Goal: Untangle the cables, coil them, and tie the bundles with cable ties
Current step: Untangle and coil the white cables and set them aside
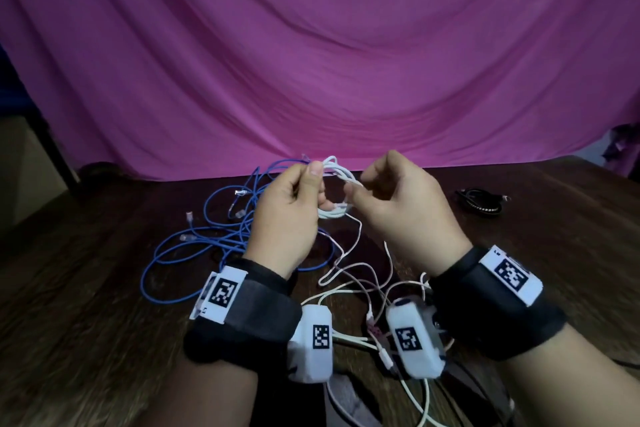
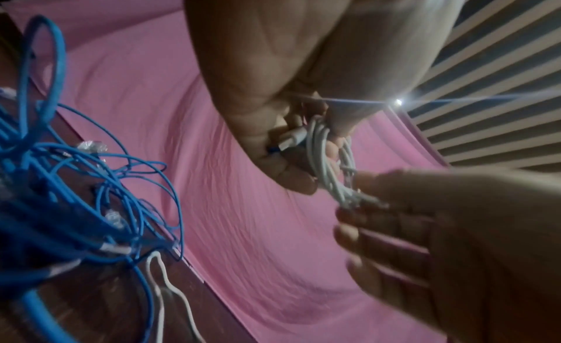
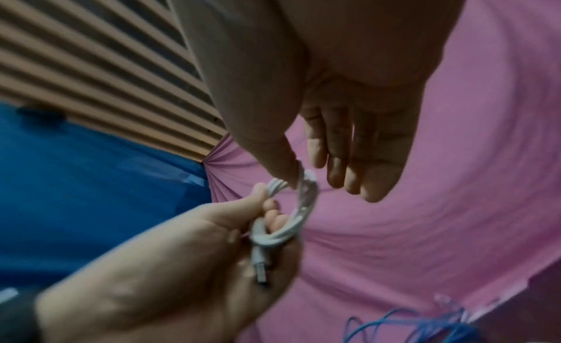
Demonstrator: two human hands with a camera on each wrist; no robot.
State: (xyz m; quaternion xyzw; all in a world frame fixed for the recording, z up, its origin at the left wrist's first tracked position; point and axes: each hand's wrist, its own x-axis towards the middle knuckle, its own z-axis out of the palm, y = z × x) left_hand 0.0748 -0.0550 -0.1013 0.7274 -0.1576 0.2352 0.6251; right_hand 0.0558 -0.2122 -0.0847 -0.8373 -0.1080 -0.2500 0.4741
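A big pink cloth (image 1: 311,62) hangs behind everything. In front of it is the dark wooden bench (image 1: 86,288). I will use the white coil (image 1: 334,189) as my marker; it is held up in the air over the middle of the bench.

To the left of the white coil, down on the bench, lies the blue cable (image 1: 214,236) in a loose, messy pile. Below the white coil, near the wrists, more thin white and pinkish cables (image 1: 356,274) lie crossed over each other. To the right of the white coil, well apart, sits a small black bundle (image 1: 481,203); I think that one is already coiled.

The left hand (image 1: 287,218) has its fingers curled round the white coil and holds a plug (image 3: 262,269) against its palm. The right hand (image 1: 398,211) pinches the other side of the coil with its thumb and first finger, and its other fingers stay loose and fairly straight.

So I think one white cable is almost wound up. It still needs a tie. The blue pile and the loose white cables are not done yet.

I cannot see any cable ties. The black bundle is too dark to tell if it is tied. The wrist cameras hide part of the white cables, and both wrist views are blurry.
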